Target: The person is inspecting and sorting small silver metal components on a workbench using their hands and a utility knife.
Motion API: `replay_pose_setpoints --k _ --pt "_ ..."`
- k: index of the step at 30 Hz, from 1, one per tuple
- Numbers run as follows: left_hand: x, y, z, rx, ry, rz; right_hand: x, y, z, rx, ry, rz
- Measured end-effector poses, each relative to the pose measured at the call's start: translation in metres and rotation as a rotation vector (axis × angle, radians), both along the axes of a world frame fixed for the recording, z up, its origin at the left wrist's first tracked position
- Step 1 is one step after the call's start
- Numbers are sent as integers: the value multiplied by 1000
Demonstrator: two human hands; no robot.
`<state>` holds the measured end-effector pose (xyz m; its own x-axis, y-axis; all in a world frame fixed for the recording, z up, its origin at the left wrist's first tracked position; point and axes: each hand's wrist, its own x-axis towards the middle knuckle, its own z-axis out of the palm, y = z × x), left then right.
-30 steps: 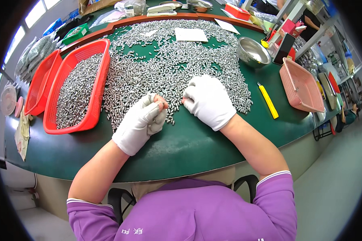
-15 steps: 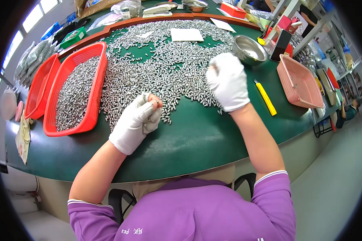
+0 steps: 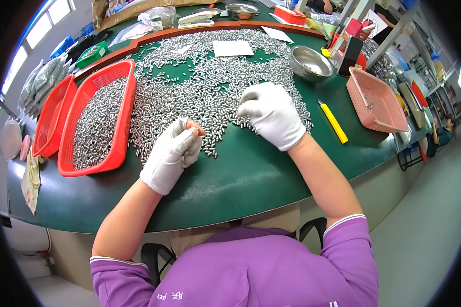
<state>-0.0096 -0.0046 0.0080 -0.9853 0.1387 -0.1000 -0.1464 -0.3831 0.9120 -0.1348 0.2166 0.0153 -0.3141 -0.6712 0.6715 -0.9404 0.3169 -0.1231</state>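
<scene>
Small shiny metal pieces, rounded like capsules, lie in a wide loose heap (image 3: 184,94) on the green table. My left hand (image 3: 173,153), in a white glove with bare fingertips showing, is held at the heap's near edge. Its thumb and fingers are pressed together; whatever is between them is too small to make out. My right hand (image 3: 274,115), also white-gloved, hangs over the near right part of the heap with its fingers curled and pointing left. Its fingertips are partly hidden, so anything held there cannot be seen.
To the left, a red plastic basket (image 3: 129,102) holds many more metal pieces, beside another red basket (image 3: 48,120). A steel bowl (image 3: 312,64), a yellow utility knife (image 3: 334,123) and a pink basket (image 3: 376,102) sit at the right. White paper (image 3: 233,48) lies on the heap.
My right hand has moved left and slightly nearer over the heap, its fingers now pointing left. My left hand keeps its pinch in nearly the same place. The whole view has shifted slightly.
</scene>
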Motion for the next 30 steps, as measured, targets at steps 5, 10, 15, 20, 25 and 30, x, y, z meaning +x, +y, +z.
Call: replay_pose_setpoints --k 5,10,15,20,25,30 --pt "1 2 3 -10 -34 2 11 -7 -2 130 48 42" --pt "2 1 2 -50 -33 -18 8 -9 -8 203 46 61" --pt "1 1 1 -49 -34 -11 8 -11 -6 192 27 45" --pt "1 1 2 -37 -37 -19 9 -12 -5 97 -23 0" --pt "1 1 2 -31 -42 -24 9 -13 -9 130 -9 24" --pt "1 2 2 -24 -35 -33 11 -14 -5 249 51 26"
